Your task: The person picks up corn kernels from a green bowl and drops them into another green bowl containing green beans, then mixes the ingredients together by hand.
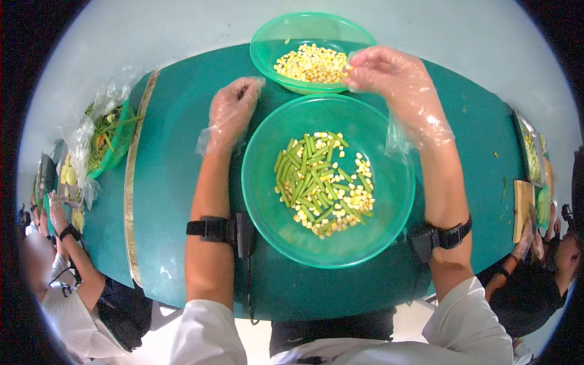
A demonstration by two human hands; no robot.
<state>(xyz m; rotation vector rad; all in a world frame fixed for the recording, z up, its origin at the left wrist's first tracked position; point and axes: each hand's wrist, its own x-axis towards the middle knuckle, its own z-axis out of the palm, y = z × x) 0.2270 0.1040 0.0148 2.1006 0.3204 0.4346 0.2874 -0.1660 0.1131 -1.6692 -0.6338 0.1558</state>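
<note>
My right hand [392, 76], in a clear plastic glove, is over the right rim of the far green bowl [267, 52]. Its fingers are pinched together, with a bit of yellow corn kernel showing at the tips. Loose corn kernels [311, 63] lie in that bowl. My left hand [234, 109], also gloved, rests with curled fingers left of the bowls, and nothing shows in it. The larger green bowl [389, 207] stands between my forearms. It holds cut green stems [313, 173] mixed with corn kernels [359, 198].
At left, a green basket [121, 143] of leafy vegetables is partly wrapped in a plastic bag [82, 140]. A wooden board [523, 210] and a tray of cut greens [530, 146] lie at far right. Other people work on both sides of the green table [176, 176].
</note>
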